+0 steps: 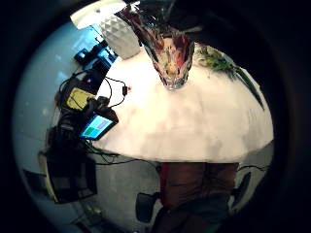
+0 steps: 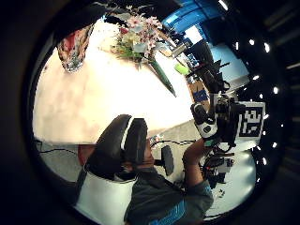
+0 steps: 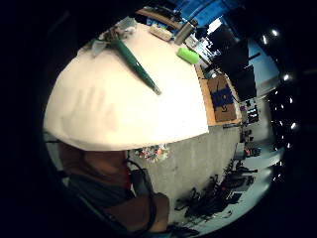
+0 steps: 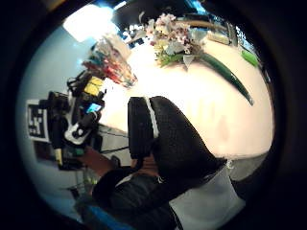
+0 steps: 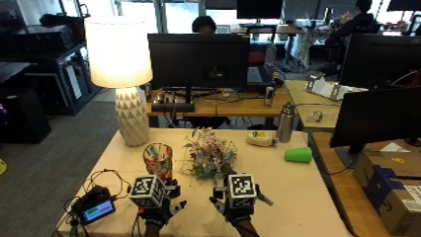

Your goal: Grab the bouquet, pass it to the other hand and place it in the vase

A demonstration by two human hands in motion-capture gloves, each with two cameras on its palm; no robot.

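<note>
Writing: no brand or label can be read on the bouquet or the vase; the small device [image 5: 99, 211] at the table's near left corner shows a lit screen, its text too small to read.
Left hand: the left hand [image 5: 158, 213] hovers over the near edge of the table [image 5: 296, 197], in front of the vase; in its thumb side palm view the gloved fingers [image 2: 123, 140] lie straight, side by side, holding nothing.
Right hand: the right hand [image 5: 235, 211] hovers over the table just beside the left one, near the bouquet's stem end; its thumb side palm view shows the fingers [image 4: 158, 129] straight and relaxed, touching nothing.
Bouquet: the bouquet [image 5: 210, 155] lies on the table, its pale pink and white flowers toward the far side, its green wrapped stems [image 3: 136, 67] pointing toward the near right; no hand touches it.
Vase: the vase [image 5: 158, 160], of multicoloured glass, stands upright just left of the bouquet, apart from both hands.
Lamp: a white lamp [image 5: 125, 74], lit, stands at the far left corner.
Other things: a green cup [image 5: 299, 154] lies on its side at the right; a metal bottle [image 5: 285, 122] stands behind it.
</note>
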